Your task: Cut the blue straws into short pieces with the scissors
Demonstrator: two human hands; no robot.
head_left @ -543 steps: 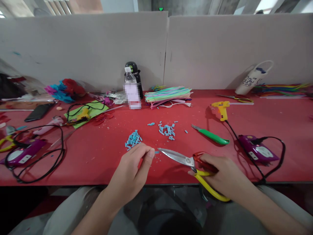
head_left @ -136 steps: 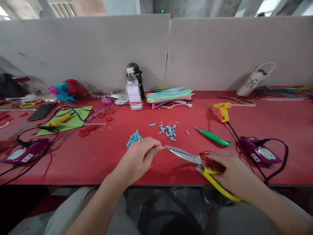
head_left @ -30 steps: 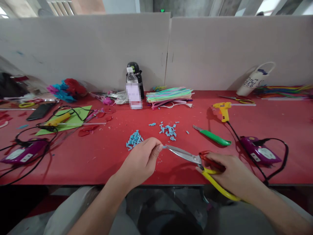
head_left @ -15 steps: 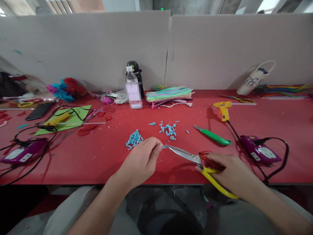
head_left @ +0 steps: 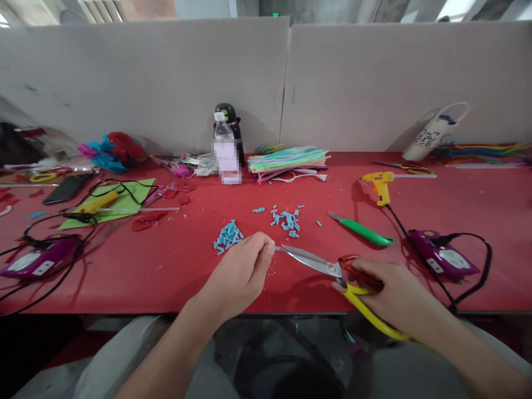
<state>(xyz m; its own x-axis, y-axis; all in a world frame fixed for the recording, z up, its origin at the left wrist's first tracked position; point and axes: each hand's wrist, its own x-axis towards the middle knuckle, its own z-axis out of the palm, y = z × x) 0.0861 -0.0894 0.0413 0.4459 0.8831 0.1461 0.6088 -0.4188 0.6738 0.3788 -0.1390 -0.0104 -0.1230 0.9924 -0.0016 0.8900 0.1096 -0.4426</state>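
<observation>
My right hand (head_left: 393, 296) grips the red and yellow handles of a pair of scissors (head_left: 328, 270), whose steel blades point left and are closed. My left hand (head_left: 241, 271) is pinched at the blade tips; whatever it holds is too small to make out. Just beyond my left hand lies a small heap of light blue cut pieces (head_left: 227, 236), and a second scatter of blue pieces (head_left: 285, 219) lies further back on the red table (head_left: 166, 266).
A green utility knife (head_left: 363, 230), a yellow glue gun (head_left: 379, 185) and a purple power adapter (head_left: 441, 256) with black cable lie to the right. Behind are a water bottle (head_left: 225, 152) and a stack of pastel straws (head_left: 286, 160). Left: another purple adapter (head_left: 39, 260), green paper (head_left: 112, 205).
Almost nothing has moved over the last second. My left hand stays pinched at the scissor tips and my right hand keeps its grip on the handles.
</observation>
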